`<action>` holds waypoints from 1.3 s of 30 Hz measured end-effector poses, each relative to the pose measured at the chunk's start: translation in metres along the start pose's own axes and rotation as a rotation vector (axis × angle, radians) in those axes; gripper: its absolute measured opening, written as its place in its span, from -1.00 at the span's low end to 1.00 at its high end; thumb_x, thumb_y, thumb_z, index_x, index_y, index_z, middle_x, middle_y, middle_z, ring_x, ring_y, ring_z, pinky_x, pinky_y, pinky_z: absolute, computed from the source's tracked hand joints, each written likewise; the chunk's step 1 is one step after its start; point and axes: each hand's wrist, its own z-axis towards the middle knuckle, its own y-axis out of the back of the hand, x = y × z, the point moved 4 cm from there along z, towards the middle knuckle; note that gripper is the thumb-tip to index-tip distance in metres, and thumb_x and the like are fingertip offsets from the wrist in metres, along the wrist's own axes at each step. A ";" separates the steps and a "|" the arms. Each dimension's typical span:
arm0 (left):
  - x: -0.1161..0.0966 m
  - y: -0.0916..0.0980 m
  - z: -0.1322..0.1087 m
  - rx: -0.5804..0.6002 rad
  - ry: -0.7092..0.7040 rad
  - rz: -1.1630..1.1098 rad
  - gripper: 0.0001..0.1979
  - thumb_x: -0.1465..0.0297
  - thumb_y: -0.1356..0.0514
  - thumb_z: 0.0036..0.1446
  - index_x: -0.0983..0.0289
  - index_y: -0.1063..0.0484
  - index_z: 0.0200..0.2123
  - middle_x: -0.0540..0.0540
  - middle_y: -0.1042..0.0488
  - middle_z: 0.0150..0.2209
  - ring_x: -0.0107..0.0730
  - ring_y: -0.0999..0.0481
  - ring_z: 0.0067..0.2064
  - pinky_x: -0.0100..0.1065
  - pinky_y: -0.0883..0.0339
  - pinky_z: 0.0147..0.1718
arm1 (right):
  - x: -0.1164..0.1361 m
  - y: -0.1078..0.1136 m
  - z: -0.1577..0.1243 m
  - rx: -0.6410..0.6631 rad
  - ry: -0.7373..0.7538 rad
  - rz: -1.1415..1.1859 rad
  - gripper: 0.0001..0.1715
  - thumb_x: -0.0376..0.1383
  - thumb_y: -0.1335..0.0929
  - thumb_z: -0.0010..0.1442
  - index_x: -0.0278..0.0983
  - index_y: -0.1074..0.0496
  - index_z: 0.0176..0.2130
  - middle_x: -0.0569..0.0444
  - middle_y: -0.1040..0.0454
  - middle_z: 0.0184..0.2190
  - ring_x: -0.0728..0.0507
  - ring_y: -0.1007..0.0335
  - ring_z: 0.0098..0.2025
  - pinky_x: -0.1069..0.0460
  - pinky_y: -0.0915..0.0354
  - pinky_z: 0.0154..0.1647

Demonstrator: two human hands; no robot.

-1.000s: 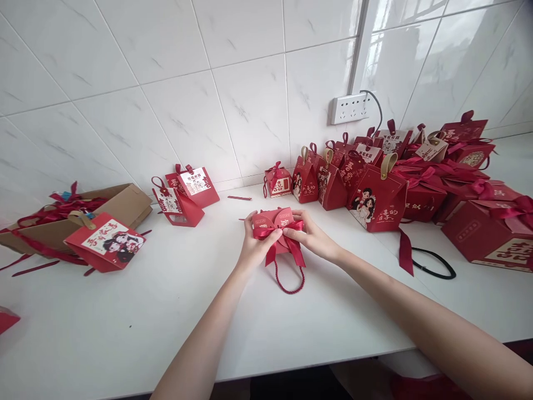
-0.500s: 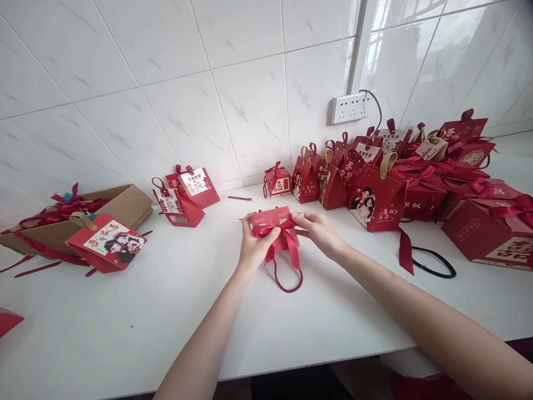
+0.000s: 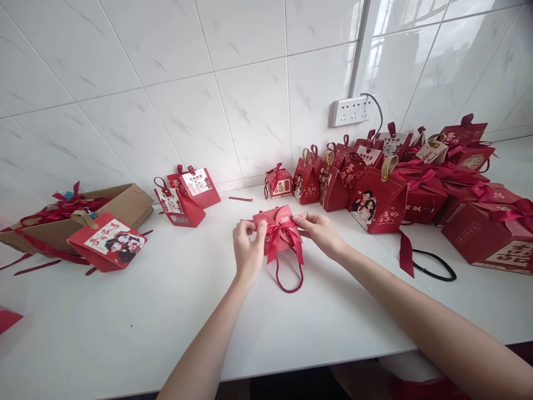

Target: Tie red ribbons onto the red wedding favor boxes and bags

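In front of me on the white table sits a small red gift box (image 3: 272,214) with pale printed characters. A red ribbon bow (image 3: 282,228) is tied across its top, and its two tails hang over the near side. My left hand (image 3: 249,247) pinches the bow's left loop between thumb and fingers. On the other side, the thumb and forefinger of my right hand (image 3: 320,230) grip the right loop. A twisted red cord handle (image 3: 290,291) curves from the box towards me onto the table. The fingers partly hide the ends of both loops.
Finished-looking red gift boxes (image 3: 378,200) crowd the right side. A black elastic loop (image 3: 447,269) lies before them. At left are a cardboard box (image 3: 133,203) of ribbons and several red boxes (image 3: 110,244). A power socket (image 3: 352,113) is on the tiled wall.
My left hand has shifted left from the knot to the bow's left loop, uncovering the middle. The bow now looks fuller and more spread. My right hand stays at the right loop.
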 end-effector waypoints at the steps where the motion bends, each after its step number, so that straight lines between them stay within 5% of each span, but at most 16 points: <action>1: 0.000 -0.001 0.001 0.037 -0.012 -0.005 -0.69 0.19 -0.16 0.06 0.23 -0.15 -0.54 0.01 -0.27 -0.46 -0.36 -0.34 -0.29 -0.34 -0.28 -0.27 | -0.001 0.001 0.001 -0.003 -0.005 0.001 -0.51 0.01 -0.50 -0.17 -0.31 -0.32 -0.57 0.15 -0.42 -0.54 0.00 -0.40 -0.41 0.02 -0.37 -0.16; 7: 0.001 -0.008 0.000 0.165 -0.069 -0.035 -0.72 0.22 -0.09 0.12 0.23 -0.17 -0.54 0.00 -0.29 -0.49 -0.42 -0.35 -0.38 -0.43 -0.26 -0.39 | -0.003 0.010 0.006 -0.065 -0.028 -0.006 -0.46 0.07 -0.49 -0.22 -0.30 -0.33 -0.54 0.15 -0.43 -0.58 -0.02 -0.40 -0.47 0.04 -0.34 -0.31; 15: 0.008 -0.010 0.001 0.196 0.048 -0.026 -0.76 0.23 -0.01 0.18 0.23 -0.20 -0.47 -0.02 -0.30 -0.50 -0.47 -0.26 -0.48 -0.44 -0.20 -0.46 | -0.003 0.013 0.008 -0.046 -0.043 0.042 -0.49 0.06 -0.50 -0.24 -0.30 -0.36 -0.57 0.08 -0.50 -0.54 -0.13 -0.48 -0.35 -0.02 -0.32 -0.18; 29: 0.024 -0.010 0.012 0.194 0.177 -0.167 -0.67 0.12 -0.07 0.12 0.25 -0.23 -0.50 -0.06 -0.26 -0.53 -0.48 -0.24 -0.46 -0.42 -0.14 -0.41 | -0.004 0.016 0.014 0.105 0.068 -0.178 -0.42 0.11 -0.40 -0.06 -0.33 -0.46 -0.30 -0.09 -0.51 -0.18 -0.23 -0.43 -0.07 -0.13 -0.25 0.05; 34: 0.040 -0.014 0.020 0.228 0.331 -0.310 -0.63 0.09 -0.24 -0.07 0.28 -0.27 -0.44 0.02 -0.37 -0.45 -0.42 -0.37 -0.40 -0.39 -0.23 -0.38 | -0.007 0.012 0.013 0.259 0.110 -0.341 0.06 -0.10 -0.58 -0.41 -0.19 -0.28 0.09 -0.11 -0.23 0.16 -0.21 -0.38 -0.07 -0.13 -0.34 -0.07; 39: 0.032 -0.014 0.015 0.319 0.382 -0.464 -0.56 0.29 -0.32 -0.19 0.28 -0.34 -0.19 0.18 -0.48 -0.16 -0.31 -0.50 -0.24 -0.33 -0.35 -0.31 | -0.014 0.010 0.010 0.414 0.091 -0.513 0.24 -0.12 -0.55 -0.27 -0.11 0.06 0.26 -0.17 -0.08 0.22 -0.16 -0.35 -0.10 -0.10 -0.38 -0.18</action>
